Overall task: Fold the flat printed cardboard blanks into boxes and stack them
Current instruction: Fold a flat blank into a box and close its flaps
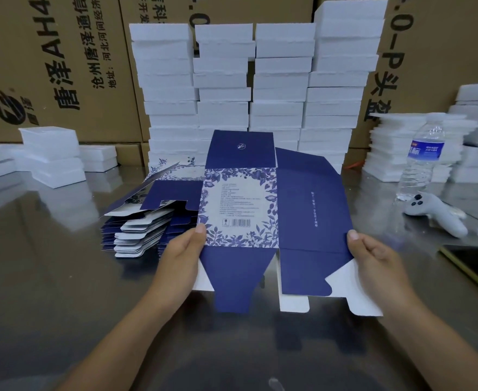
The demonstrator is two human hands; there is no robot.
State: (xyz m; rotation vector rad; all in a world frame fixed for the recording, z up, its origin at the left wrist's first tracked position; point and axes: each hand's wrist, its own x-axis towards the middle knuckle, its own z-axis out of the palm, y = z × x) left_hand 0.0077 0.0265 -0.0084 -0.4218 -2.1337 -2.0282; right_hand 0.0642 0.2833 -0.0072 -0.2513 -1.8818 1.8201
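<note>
Navy-blue printed cardboard blank (260, 210), held opened out above a shiny metal table (49, 277). Pinched at its left edge by the left hand (181, 255) and at its right edge by the right hand (373, 258), thumbs on top. Blue-and-white floral panel with small text and a barcode on the left, plain navy panel on the right, white undersides on the lower flaps. Just left, a stack of flat blanks (142, 221); behind, tall stacks of white blocks (232, 80).
</note>
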